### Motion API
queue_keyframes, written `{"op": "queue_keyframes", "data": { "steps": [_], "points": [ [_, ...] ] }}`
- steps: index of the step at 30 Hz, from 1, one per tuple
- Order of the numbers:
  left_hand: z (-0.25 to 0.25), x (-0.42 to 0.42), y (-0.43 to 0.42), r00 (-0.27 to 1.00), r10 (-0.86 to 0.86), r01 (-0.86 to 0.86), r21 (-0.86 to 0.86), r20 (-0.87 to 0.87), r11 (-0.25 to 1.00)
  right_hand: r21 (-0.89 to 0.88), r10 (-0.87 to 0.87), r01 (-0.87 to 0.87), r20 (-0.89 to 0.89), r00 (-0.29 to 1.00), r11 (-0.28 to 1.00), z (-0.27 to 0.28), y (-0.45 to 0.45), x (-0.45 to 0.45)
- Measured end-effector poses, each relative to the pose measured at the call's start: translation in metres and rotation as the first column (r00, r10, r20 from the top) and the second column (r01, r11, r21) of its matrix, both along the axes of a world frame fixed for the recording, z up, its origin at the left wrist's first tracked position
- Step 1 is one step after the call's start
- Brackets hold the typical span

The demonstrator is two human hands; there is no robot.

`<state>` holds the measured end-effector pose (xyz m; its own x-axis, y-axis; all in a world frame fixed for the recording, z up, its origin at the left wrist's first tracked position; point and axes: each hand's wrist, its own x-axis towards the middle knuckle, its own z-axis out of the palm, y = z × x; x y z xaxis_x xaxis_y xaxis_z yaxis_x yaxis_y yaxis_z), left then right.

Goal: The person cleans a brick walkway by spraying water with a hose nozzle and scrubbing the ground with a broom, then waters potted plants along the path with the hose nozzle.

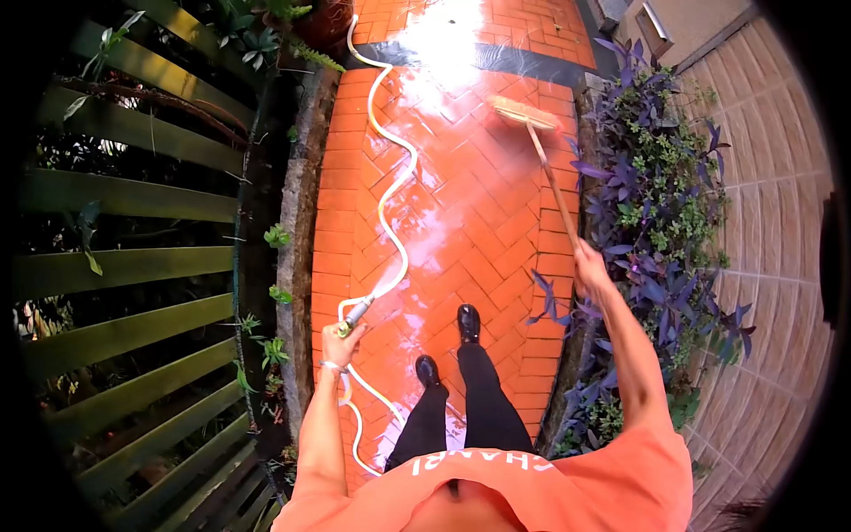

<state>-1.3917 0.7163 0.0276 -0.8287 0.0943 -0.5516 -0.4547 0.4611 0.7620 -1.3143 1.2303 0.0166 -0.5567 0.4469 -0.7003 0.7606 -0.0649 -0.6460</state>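
My left hand (341,343) is wrapped round the hose nozzle (356,314), which sprays water forward over the wet orange brick path (479,213). From the nozzle, a pale hose (412,164) winds up the left part of the path, and another stretch of it runs down beside my legs. On the right, my right hand (588,268) is closed round the wooden handle (554,184) of a broom. The broom head (525,113) rests on the wet bricks near the dark band across the path.
A green slatted fence (133,266) stands on the left behind a stone curb (297,213). Purple and green plants (647,204) line the right side, some leaning over the path edge. Beyond them is a tiled surface (767,222). My black boots (469,324) stand on the bricks.
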Motion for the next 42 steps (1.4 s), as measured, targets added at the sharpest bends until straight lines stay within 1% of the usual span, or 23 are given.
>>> {"op": "queue_keyframes", "data": {
  "steps": [2, 6, 8, 9, 11, 12, 14, 16, 17, 19, 20, 22, 25, 28, 30, 32, 33, 35, 36, 38, 40, 41, 42],
  "points": [
    [0.015, -0.007, -0.001, 0.999, 0.022, -0.022, -0.025, 0.027, 0.999, 0.028, -0.026, 0.026, 0.011, 1.000, 0.999, 0.013, -0.020, 0.086],
    [-0.008, -0.011, -0.022, 0.999, -0.017, 0.015, 0.036, 0.047, 0.999, 0.017, -0.157, 0.156, 0.182, 0.971, 0.988, 0.095, -0.116, 0.230],
    [-0.004, -0.016, -0.013, 0.996, -0.039, 0.034, 0.052, 0.083, 0.998, -0.232, -0.337, 0.475, 0.456, 0.824, 0.849, 0.128, -0.150, 0.236],
    [-0.003, -0.017, -0.006, 0.993, -0.084, 0.080, 0.054, 0.083, 0.995, -0.232, -0.334, 0.480, 0.471, 0.816, 0.846, 0.126, -0.154, 0.230],
    [0.005, -0.020, 0.011, 0.982, -0.104, 0.095, 0.067, 0.155, 0.993, -0.116, -0.232, 0.310, 0.436, 0.870, 0.944, 0.103, -0.155, 0.209],
    [0.004, -0.022, 0.015, 0.972, -0.226, 0.223, 0.042, 0.059, 0.974, -0.061, -0.183, 0.215, 0.332, 0.925, 0.975, 0.081, -0.144, 0.203],
    [-0.008, -0.017, 0.026, 0.976, -0.146, 0.128, 0.117, 0.164, 0.985, -0.026, -0.153, 0.159, 0.142, 0.978, 0.987, 0.037, -0.096, 0.159],
    [-0.023, -0.017, 0.035, 0.975, -0.173, 0.156, 0.124, 0.140, 0.980, -0.019, -0.149, 0.155, 0.198, 0.969, 0.988, 0.013, -0.041, 0.098],
    [-0.022, -0.019, 0.041, 0.974, -0.185, 0.169, 0.126, 0.130, 0.978, -0.028, -0.150, 0.156, 0.145, 0.978, 0.987, 0.000, -0.012, 0.074],
    [-0.012, -0.021, 0.042, 0.963, -0.214, 0.199, 0.102, 0.164, 0.975, -0.225, -0.364, 0.385, 0.129, 0.922, 0.895, 0.012, 0.020, 0.046],
    [-0.016, -0.020, 0.034, 0.967, -0.196, 0.183, 0.090, 0.165, 0.979, -0.314, -0.369, 0.377, 0.088, 0.925, 0.871, 0.022, 0.018, 0.055],
    [-0.001, -0.021, 0.030, 0.976, -0.140, 0.127, 0.086, 0.166, 0.988, -0.218, -0.217, 0.225, 0.060, 0.974, 0.950, 0.056, -0.020, 0.111],
    [-0.006, -0.021, 0.006, 0.978, -0.158, 0.147, 0.084, 0.134, 0.985, -0.077, -0.254, 0.266, 0.132, 0.958, 0.961, 0.097, -0.113, 0.243],
    [-0.002, -0.014, -0.003, 0.979, -0.186, 0.178, 0.091, 0.082, 0.980, -0.154, -0.266, 0.297, 0.192, 0.945, 0.942, 0.132, -0.213, 0.363],
    [-0.013, -0.008, -0.010, 0.983, -0.164, 0.156, 0.093, 0.083, 0.983, -0.230, -0.271, 0.341, 0.288, 0.919, 0.912, 0.136, -0.258, 0.382],
    [-0.018, 0.000, -0.012, 0.975, -0.217, 0.211, 0.102, 0.053, 0.972, -0.104, -0.098, 0.156, 0.425, 0.900, 0.982, 0.137, -0.274, 0.348],
    [-0.014, 0.006, -0.008, 0.970, -0.243, 0.241, 0.080, 0.022, 0.967, 0.070, -0.136, 0.125, 0.183, 0.974, 0.990, 0.092, -0.296, 0.373],
    [-0.016, 0.015, -0.010, 0.959, -0.283, 0.283, 0.075, -0.011, 0.956, 0.132, -0.165, 0.175, -0.086, 0.983, 0.976, 0.041, -0.311, 0.381],
    [-0.014, 0.023, -0.011, 0.963, -0.269, 0.266, 0.086, 0.027, 0.960, 0.142, -0.186, 0.204, -0.127, 0.974, 0.969, 0.042, -0.304, 0.363],
    [-0.004, 0.036, -0.009, 0.963, -0.267, 0.267, -0.004, 0.027, 0.964, 0.104, -0.217, 0.214, 0.018, 0.976, 0.971, 0.061, -0.289, 0.324],
    [-0.012, 0.042, -0.023, 0.963, -0.268, 0.270, -0.069, 0.030, 0.960, 0.274, -0.306, 0.375, -0.263, 0.915, 0.885, -0.030, -0.323, 0.357],
    [-0.024, 0.041, -0.038, 0.958, -0.285, 0.284, -0.090, -0.004, 0.955, 0.174, -0.334, 0.345, -0.091, 0.938, 0.922, 0.013, -0.330, 0.364],
    [-0.020, 0.048, -0.042, 0.967, -0.255, 0.253, -0.093, -0.018, 0.963, 0.167, -0.354, 0.396, -0.232, 0.906, 0.903, -0.007, -0.357, 0.399]
  ]
}}
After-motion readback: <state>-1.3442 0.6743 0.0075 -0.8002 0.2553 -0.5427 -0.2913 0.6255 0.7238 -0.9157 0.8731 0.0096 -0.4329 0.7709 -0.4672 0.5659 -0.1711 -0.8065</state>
